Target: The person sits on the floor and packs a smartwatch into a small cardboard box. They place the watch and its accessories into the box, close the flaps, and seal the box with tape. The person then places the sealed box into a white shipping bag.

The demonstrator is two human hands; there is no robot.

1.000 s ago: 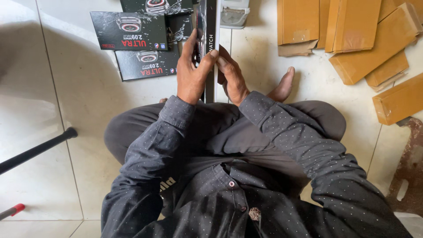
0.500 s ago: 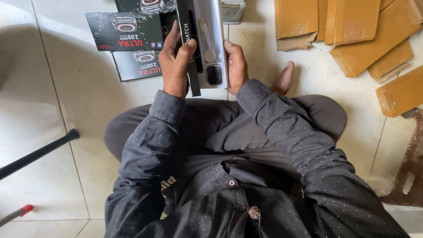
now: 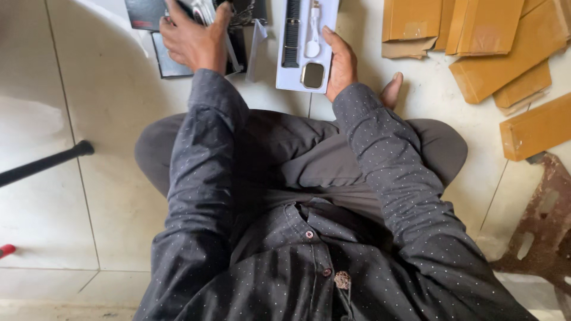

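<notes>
Your right hand [image 3: 340, 62] grips the right edge of a white tray [image 3: 307, 44] at the top centre of the frame; a black strap [image 3: 291, 32], a white cable [image 3: 313, 37] and a square watch face [image 3: 312, 75] lie in it. Your left hand [image 3: 193, 38], at the upper left, is closed around a dark box sleeve [image 3: 235, 35], held above other dark boxes [image 3: 146, 13] on the pale tiled floor [image 3: 71, 196]. Brown cardboard cartons [image 3: 511, 53] lie at the upper right.
</notes>
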